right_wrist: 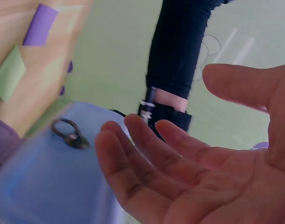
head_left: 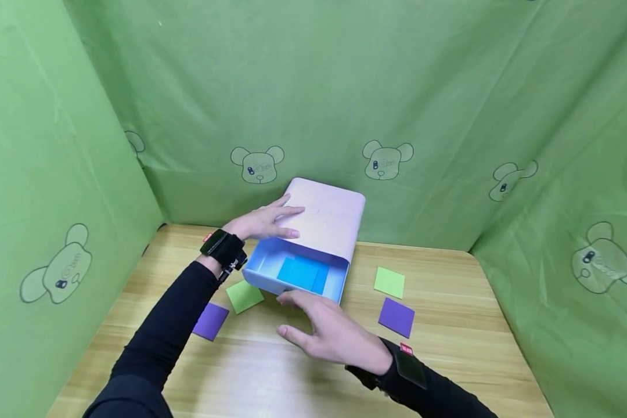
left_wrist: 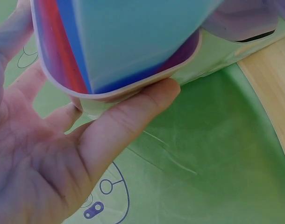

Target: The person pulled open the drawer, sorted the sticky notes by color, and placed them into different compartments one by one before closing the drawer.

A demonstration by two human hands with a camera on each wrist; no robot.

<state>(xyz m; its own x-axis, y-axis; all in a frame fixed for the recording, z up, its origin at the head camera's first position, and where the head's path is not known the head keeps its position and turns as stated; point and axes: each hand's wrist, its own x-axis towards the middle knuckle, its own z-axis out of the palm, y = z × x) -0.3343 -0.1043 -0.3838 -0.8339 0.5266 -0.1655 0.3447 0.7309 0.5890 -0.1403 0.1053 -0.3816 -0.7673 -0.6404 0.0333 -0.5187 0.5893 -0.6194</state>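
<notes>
A pink box casing (head_left: 326,209) stands tilted near the back of the table, its light-blue drawer (head_left: 263,261) pulled partly out. Flat blue sheets (head_left: 300,273) lie inside the drawer. On the casing's upper left part rests my left hand (head_left: 261,222), fingers spread; the left wrist view shows its thumb along the rim of the casing (left_wrist: 119,93). Just in front of the drawer, my right hand (head_left: 334,334) hovers with thumb and fingers apart, holding nothing. A ring-shaped pull (right_wrist: 70,134) shows on the drawer front in the right wrist view.
Left of the drawer lie a green square (head_left: 244,296) and a purple square (head_left: 211,321). A second green square (head_left: 389,282) and purple square (head_left: 396,317) lie to the right. Green cloth (head_left: 324,87) with bear prints hangs behind and beside the wooden table (head_left: 449,348).
</notes>
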